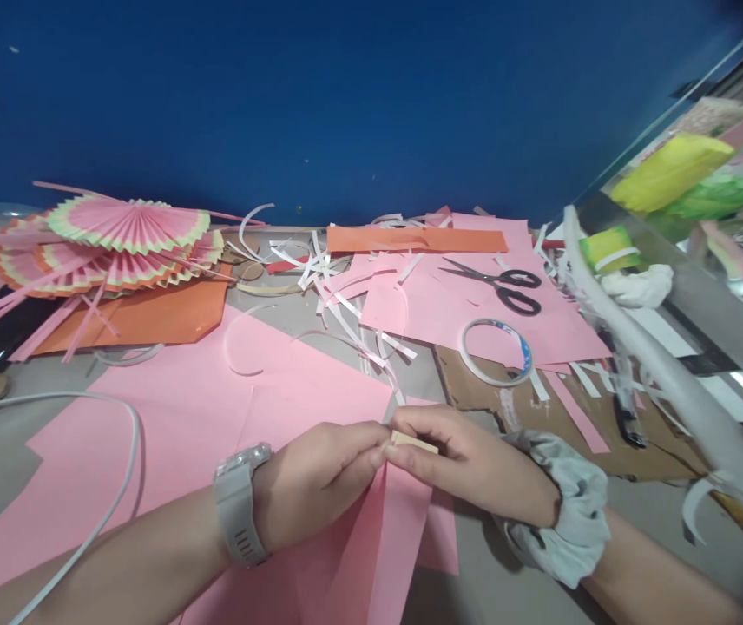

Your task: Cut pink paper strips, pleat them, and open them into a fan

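Near the front middle of the table, my two hands meet over a folded sheet of pink paper (401, 529) that slopes down toward me. My left hand (325, 473), with a grey watch on its wrist, is closed, its fingers pressed together at the paper's upper end. My right hand (459, 451) pinches a small pale yellow folded piece (416, 443) between thumb and fingers, right beside the left fingertips. Whether that piece is joined to the pink paper is hidden by my fingers. Larger pink sheets (182, 417) lie flat under and left of my hands.
Black-handled scissors (498, 282) and a tape roll (495, 351) lie ahead on pink paper and cardboard (476, 391). Pleated paper fans (128, 230) stack at left. Paper strips (345, 304) litter the middle. A cutter (628, 421) and white tube (638, 347) are right; a white cable (130, 443) crosses left.
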`<state>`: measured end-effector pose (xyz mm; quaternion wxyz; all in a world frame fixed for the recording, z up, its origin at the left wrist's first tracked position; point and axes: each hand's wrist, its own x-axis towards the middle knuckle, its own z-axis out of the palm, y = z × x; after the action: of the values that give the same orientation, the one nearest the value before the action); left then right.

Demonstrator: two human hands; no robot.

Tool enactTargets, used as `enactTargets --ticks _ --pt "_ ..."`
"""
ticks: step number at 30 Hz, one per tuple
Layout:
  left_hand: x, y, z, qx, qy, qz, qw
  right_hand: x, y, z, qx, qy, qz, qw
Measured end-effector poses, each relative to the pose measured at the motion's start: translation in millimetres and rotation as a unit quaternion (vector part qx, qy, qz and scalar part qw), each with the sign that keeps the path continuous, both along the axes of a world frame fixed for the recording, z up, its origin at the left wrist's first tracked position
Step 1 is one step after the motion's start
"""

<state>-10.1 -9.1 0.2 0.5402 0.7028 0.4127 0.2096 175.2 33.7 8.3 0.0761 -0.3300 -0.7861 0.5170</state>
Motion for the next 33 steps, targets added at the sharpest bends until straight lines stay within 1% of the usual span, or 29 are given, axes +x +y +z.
enactTargets --ticks 8,13,18,23,29,33 --pt "0.2 0.0 -0.5 0.010 0.009 0.001 1.000 -2.5 -0.7 0.8 -0.024 -0.001 -0.022 0.999" --pt "-0.5 -0.1 -1.5 0.019 -0.028 0.012 0.999 -4.2 -2.8 0.5 -0.023 -0.003 -0.046 0.999" --pt "-0.5 0.5 -0.7 0.009 -0.052 0.004 0.999 -2.9 -3.6 -1.0 -0.017 0.011 -0.040 0.999" --pt "0.2 0.7 0.7 0.000 -0.032 0.002 0.999 -2.2 -4.7 -2.1 -0.012 0.022 -0.033 0.999" --pt "0.8 1.2 1.9 -0.001 -0.025 0.004 1.000 -4.6 -6.8 -1.4 0.019 0.020 -0.038 0.999" --pt "0.4 0.3 2.2 0.006 -0.022 0.009 1.000 -5.3 -8.2 -3.3 0.073 0.012 -0.044 0.996"
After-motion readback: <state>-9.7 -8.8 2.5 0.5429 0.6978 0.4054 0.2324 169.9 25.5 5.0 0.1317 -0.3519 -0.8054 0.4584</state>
